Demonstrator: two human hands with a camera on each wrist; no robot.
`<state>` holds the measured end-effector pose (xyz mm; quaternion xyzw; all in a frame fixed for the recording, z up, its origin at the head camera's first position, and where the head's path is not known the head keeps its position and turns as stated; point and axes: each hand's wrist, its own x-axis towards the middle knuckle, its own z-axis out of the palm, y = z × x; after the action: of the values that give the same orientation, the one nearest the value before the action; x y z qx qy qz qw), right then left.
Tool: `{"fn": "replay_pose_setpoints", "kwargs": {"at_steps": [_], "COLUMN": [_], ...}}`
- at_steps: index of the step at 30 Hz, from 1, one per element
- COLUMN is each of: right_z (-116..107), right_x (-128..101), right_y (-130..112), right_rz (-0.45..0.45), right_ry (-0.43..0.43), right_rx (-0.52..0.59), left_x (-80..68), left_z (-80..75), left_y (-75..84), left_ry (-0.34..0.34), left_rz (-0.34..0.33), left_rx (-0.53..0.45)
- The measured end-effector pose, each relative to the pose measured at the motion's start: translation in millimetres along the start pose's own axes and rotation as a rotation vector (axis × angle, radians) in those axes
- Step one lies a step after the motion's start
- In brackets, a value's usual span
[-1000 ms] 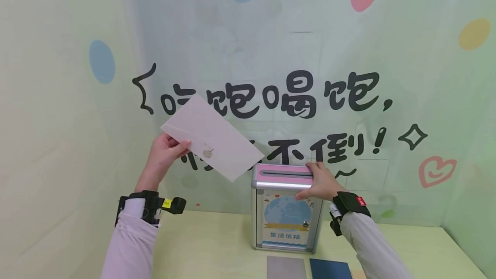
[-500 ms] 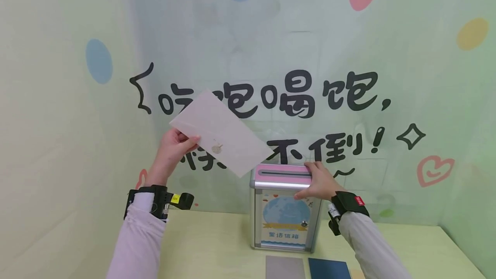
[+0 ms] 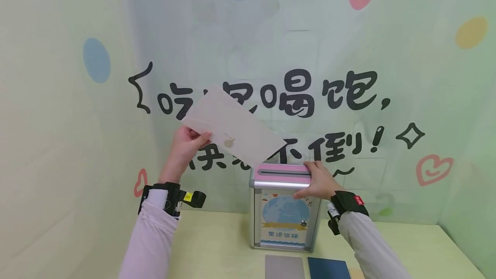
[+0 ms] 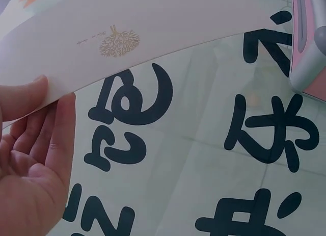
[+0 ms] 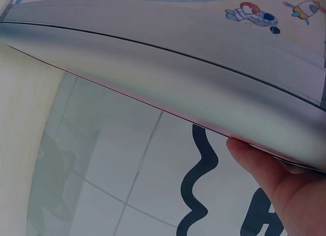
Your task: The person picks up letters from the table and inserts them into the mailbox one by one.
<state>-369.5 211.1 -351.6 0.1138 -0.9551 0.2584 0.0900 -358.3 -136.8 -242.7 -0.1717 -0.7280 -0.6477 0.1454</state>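
Left hand (image 3: pixel 188 141) pinches envelope (image 3: pixel 234 126); right hand (image 3: pixel 318 181) grips box (image 3: pixel 284 210).

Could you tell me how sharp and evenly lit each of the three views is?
Head view: soft, even light, no glare; the envelope and letterbox are fairly sharp. Left wrist view: dim, the left hand slightly soft. Right wrist view: dark, the box edge close and curved by distortion, the right hand blurred.
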Motion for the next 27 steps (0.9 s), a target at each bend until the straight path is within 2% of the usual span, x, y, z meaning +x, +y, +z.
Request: {"fn": "replay_pose_setpoints", "kwargs": {"at_steps": [15,27], "right_z": [1.2,0.6], "right_x": [1.6,0.8], "right_y": [2.4,1.6], "right_rz": [0.023,0.018], "right_ry": [-0.013,-0.012], "right_rx": [0.008,0.013], "left_x": [7.4,10.7], "left_z": [28.8,45.2], "left_y": [-12.5,-19.7], "left_ry": [-0.036,-0.045], "left_rz": [-0.007,0.0], "left_rx": [-0.054,0.032]}}
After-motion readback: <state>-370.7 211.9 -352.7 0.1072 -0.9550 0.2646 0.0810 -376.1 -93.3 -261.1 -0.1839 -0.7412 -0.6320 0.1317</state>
